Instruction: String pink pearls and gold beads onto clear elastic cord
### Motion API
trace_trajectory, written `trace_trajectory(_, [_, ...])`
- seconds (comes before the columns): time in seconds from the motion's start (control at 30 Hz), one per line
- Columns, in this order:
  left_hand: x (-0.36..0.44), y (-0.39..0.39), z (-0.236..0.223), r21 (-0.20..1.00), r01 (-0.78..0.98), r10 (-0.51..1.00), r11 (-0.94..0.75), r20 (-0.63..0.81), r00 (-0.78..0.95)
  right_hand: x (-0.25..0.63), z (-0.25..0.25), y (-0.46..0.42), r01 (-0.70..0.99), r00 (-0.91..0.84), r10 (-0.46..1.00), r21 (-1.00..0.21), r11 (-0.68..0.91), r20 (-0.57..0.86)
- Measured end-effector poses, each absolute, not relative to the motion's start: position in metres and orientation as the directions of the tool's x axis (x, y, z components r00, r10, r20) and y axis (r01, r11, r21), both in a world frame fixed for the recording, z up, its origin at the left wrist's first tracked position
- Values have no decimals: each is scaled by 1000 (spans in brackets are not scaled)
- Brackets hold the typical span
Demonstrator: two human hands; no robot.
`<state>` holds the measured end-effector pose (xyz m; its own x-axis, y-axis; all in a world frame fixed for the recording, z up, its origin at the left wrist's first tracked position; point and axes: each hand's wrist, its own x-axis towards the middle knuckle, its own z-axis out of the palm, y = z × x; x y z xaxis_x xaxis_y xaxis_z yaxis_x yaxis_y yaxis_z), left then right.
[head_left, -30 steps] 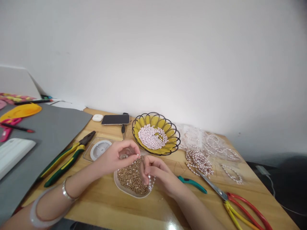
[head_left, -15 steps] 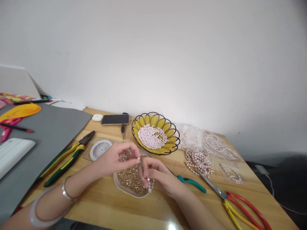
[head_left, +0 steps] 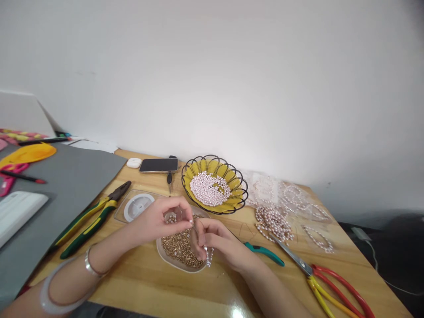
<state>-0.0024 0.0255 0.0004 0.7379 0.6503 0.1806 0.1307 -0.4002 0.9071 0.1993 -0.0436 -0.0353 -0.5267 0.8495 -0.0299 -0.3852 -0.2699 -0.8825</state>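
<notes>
Over a pale bowl (head_left: 167,260) of small gold beads (head_left: 179,245), my two hands come close together. Thumb and forefinger of my left hand (head_left: 170,216) pinch a small pearly bead (head_left: 191,221). My right hand (head_left: 215,240) is closed on a bead strand (head_left: 208,255), whose pale loop hangs below the fingers at the bowl's right edge. The thread between the hands is too fine to make out. Just behind them stands a yellow-lined black wire basket (head_left: 243,194) holding loose light-pink beads (head_left: 210,187).
To the left lie green-yellow pliers (head_left: 92,218), a white thread spool (head_left: 138,206) and a phone (head_left: 159,165). On the right are teal-handled pliers (head_left: 265,253), red-and-yellow scissors (head_left: 313,271), heaped bead strands (head_left: 274,223) and bagged strands (head_left: 298,198). A grey mat (head_left: 79,176) covers the left side.
Both hands keep nearly the same place and grip. The hanging bead loop has shifted very slightly; the rest looks unchanged.
</notes>
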Motion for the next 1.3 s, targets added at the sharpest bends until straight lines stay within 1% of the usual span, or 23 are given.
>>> trace_trajectory(0.13, [-3,27,-1,895,148,639,-421,176,749,200,-36,-43,-383,-528,849,-884,-268,-28])
trace_trajectory(0.3, [-3,28,-3,846,146,598,-513,230,767,199,-37,-43,-384,-533,846,-882,-274,-30])
trace_trajectory(0.4, [-3,29,-2,840,116,566,-530,249,786,199,-36,-43,-365,-536,844,-892,-266,-32])
trace_trajectory(0.57, [-5,30,1,871,89,545,-483,219,809,199,-32,-45,-312,-540,840,-916,-251,-46])
trace_trajectory(0.77, [-5,30,1,892,172,599,-419,128,791,198,-31,-46,-266,-501,865,-947,-182,-25])
trace_trajectory(0.87, [-5,28,2,926,130,594,-354,116,796,196,-31,-47,-254,-474,880,-955,-152,-15])
trace_trajectory(0.97, [-5,27,3,946,91,625,-310,131,769,194,-29,-48,-240,-440,898,-964,-111,7])
trace_trajectory(1.07, [-5,27,5,933,98,606,-347,143,783,194,-28,-48,-222,-423,906,-972,-75,27])
trace_trajectory(1.17, [-5,27,5,913,101,570,-395,157,806,195,-28,-48,-210,-418,908,-975,-71,24])
trace_trajectory(1.3, [-5,27,3,905,154,606,-396,131,784,194,-28,-48,-191,-413,911,-978,-85,1])
